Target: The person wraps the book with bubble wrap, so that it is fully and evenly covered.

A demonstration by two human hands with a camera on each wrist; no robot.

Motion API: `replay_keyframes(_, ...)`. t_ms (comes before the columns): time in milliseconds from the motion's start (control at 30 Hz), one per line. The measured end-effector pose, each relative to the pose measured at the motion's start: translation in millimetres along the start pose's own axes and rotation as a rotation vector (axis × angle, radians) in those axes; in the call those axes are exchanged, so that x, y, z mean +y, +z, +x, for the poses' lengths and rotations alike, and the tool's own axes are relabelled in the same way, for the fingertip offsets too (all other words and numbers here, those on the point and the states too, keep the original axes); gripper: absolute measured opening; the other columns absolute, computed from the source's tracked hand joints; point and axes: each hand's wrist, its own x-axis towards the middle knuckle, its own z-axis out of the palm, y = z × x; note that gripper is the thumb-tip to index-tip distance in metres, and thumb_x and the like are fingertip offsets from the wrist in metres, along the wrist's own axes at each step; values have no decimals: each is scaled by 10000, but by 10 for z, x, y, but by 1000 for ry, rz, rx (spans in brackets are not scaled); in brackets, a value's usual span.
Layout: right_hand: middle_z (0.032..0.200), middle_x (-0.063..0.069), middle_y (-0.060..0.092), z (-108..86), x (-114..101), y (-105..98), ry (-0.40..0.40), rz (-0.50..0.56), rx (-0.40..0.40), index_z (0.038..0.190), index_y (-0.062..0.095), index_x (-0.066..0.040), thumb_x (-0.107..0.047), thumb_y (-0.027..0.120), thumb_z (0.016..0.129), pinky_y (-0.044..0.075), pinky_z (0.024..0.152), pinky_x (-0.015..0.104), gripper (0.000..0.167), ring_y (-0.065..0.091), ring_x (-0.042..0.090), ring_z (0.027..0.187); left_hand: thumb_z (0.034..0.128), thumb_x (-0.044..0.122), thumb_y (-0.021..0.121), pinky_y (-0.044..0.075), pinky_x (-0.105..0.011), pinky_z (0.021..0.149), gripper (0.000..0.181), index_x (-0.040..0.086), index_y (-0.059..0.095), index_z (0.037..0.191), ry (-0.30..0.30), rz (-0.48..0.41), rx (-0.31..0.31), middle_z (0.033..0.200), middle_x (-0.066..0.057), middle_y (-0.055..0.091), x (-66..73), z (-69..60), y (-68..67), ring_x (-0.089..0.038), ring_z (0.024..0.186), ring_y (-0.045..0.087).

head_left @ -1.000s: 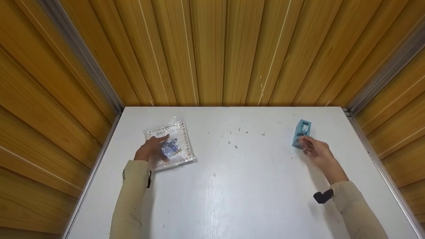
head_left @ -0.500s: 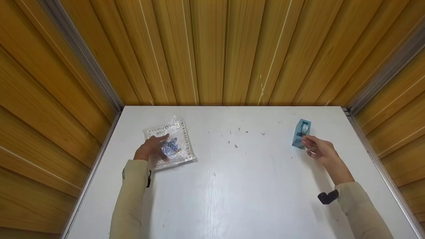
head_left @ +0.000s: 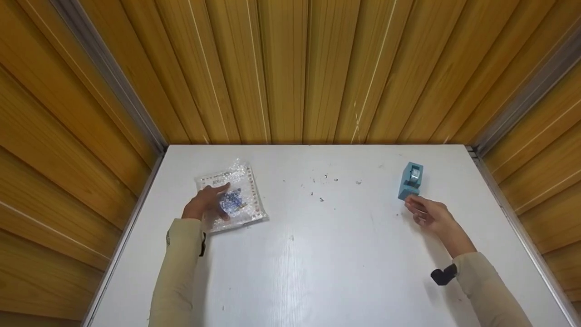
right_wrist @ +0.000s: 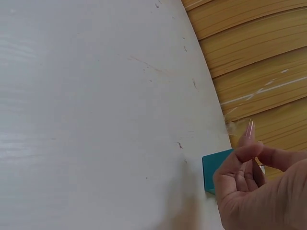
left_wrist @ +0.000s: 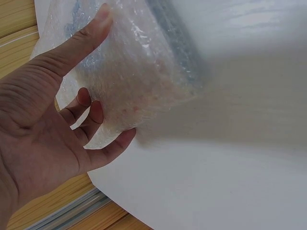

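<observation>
A flat, book-like item in bubble wrap [head_left: 243,193] lies on the left of the white table, a blue picture showing through. My left hand [head_left: 205,203] rests on its near left part, thumb and fingers spread apart. In the left wrist view, the fingertips [left_wrist: 97,112] touch the crinkled wrap [left_wrist: 139,62]. Over on the right stands a teal tape dispenser [head_left: 403,184] with a roll of clear tape [head_left: 415,175]. Just in front of it, my right hand [head_left: 431,217] pinches a short strip of clear tape [right_wrist: 234,127], seen faintly in the right wrist view.
Small dark marks [head_left: 322,200] dot the middle of the white table [head_left: 290,272]. Wood-look panels [head_left: 290,72] rise behind it and along both sides, with metal rails [head_left: 122,240] at the side edges.
My right hand has drawn back from the dispenser's tape opening toward its near end, so more of the dispenser shows. The left hand and the wrapped item have stayed in place.
</observation>
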Motion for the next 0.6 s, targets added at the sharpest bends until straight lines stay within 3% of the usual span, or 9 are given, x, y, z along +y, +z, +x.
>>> replay_keyframes(200,921,17,798,84,68,-61,58,105,-63,908,799,-98,-150,540,1061,542,697,198,306,743,91,868,741,204,911,180,-737,1197,1145,283,203,1637,24,22,-4,1679,-326,32,-22,41,5,-578,1528,38)
replay_keyframes(333,973,44,795,109,84,-115,103,195,-117,957,795,-72,-149,500,1077,554,706,170,328,745,113,913,734,204,911,176,-721,1208,1145,307,209,1633,6,15,-10,1690,-300,43,-43,80,10,-559,1538,48)
replay_keyframes(600,1100,175,750,93,84,-198,209,435,-180,1028,745,-13,-98,501,1066,543,953,147,261,744,238,1089,735,217,915,227,-738,1182,1151,252,200,1637,49,53,8,1666,-345,81,-17,18,-9,-594,1513,97)
